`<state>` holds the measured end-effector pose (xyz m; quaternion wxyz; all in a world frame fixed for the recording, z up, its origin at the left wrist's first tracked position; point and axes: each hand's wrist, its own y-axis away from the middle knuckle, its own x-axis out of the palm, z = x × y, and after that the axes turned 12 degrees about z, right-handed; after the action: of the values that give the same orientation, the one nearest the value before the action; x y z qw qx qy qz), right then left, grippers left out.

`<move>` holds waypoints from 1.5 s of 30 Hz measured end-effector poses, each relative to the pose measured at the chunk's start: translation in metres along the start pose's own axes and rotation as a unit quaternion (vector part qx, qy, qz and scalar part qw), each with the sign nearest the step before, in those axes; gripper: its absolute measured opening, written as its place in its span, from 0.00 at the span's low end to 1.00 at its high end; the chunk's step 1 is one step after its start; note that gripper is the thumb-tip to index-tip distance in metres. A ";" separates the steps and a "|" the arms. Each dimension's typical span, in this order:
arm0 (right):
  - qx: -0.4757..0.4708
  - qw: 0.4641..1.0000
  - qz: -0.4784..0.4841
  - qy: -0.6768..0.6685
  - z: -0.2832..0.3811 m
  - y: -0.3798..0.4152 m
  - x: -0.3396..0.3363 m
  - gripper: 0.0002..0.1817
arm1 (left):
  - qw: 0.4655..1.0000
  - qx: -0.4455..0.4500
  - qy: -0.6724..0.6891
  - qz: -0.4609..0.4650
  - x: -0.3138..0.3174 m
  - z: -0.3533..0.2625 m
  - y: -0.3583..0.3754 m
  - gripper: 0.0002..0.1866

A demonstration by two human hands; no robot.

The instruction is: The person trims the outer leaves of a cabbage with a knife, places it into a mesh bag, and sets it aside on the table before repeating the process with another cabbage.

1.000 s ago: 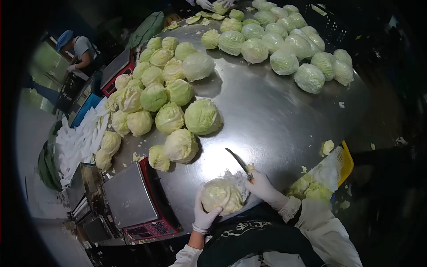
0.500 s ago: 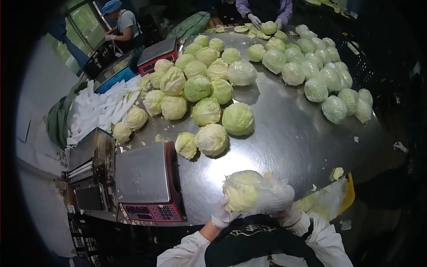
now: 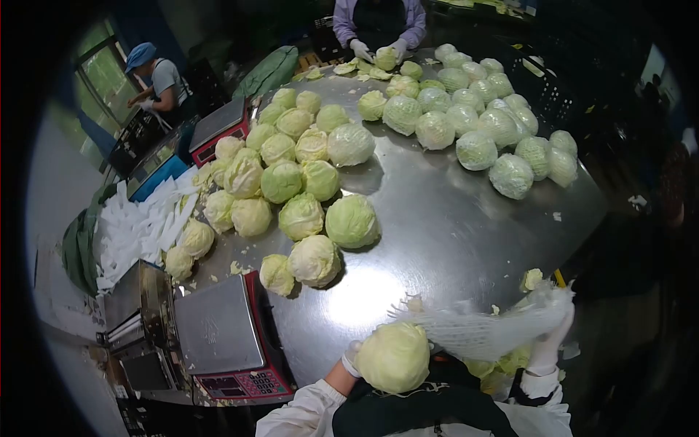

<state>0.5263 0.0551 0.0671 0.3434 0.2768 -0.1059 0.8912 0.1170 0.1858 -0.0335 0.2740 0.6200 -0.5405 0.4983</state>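
Cabbage [image 3: 394, 358], pale and bare, sits in the gloved left hand [image 3: 352, 358] at the near edge of a steel table [image 3: 451, 226], as the gloved right hand [image 3: 555, 339] grips white netting [image 3: 484, 329] stretched out over the near right edge. Leafy trimmings [image 3: 518, 358] lie below the netting. A red-framed scale [image 3: 218, 324] stands at the near left corner, unwrapped heads [image 3: 282, 181] cluster toward the left edge and wrapped heads [image 3: 476, 150] toward the far right. Across the far edge, a co-worker [image 3: 378, 22] holds another head [image 3: 386, 58] in gloved hands.
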 end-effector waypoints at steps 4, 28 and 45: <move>-0.066 0.983 -0.160 -0.066 0.086 -0.009 -0.010 0.16 | 0.996 -0.054 -0.077 0.009 0.047 -0.049 -0.044 0.62; 0.327 0.850 0.178 0.373 -0.036 0.035 0.057 0.17 | 0.492 -0.114 -0.825 -0.253 0.067 -0.037 -0.054 0.66; 0.101 0.760 0.322 0.556 -0.081 0.062 0.100 0.29 | 0.568 -0.003 -0.755 -0.328 0.034 -0.007 -0.107 0.55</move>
<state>0.3900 0.0950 0.0571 0.0047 -0.2847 0.1114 0.9521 0.2128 0.2062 0.0216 -0.0870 0.9050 -0.3120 -0.2759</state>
